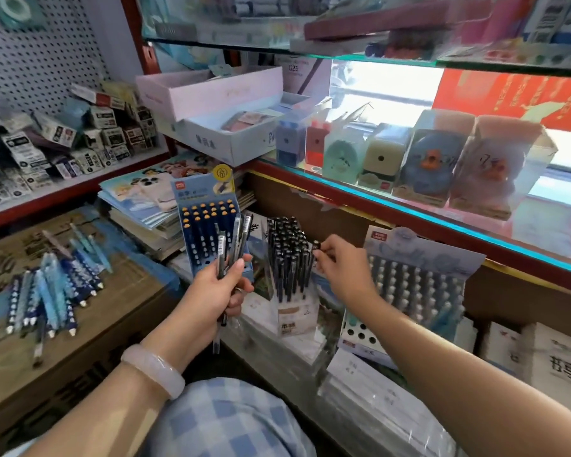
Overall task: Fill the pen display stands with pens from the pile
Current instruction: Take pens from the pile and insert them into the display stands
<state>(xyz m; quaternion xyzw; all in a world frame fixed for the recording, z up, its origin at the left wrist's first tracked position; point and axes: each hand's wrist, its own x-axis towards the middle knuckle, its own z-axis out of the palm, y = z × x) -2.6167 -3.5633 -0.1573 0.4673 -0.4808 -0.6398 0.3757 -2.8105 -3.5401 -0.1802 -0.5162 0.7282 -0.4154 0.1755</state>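
Partway through. Left hand (218, 291) gripping a bundle of dark pens (233, 245); right hand (338, 267) pinching one black pen (316, 247) at the right edge of the nearly full middle stand (289, 258). Left blue stand (208, 225) half filled, right stand (416, 285) with front holes open. Blue pen pile (53, 291) waiting on the left surface (126, 291).

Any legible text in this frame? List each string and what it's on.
"G25": white card behind the pink box.
"2": front of the black-pen stand.
Chinese characters on the blue stand's header, white boxes, red poster, small boxes: too blurred to read.
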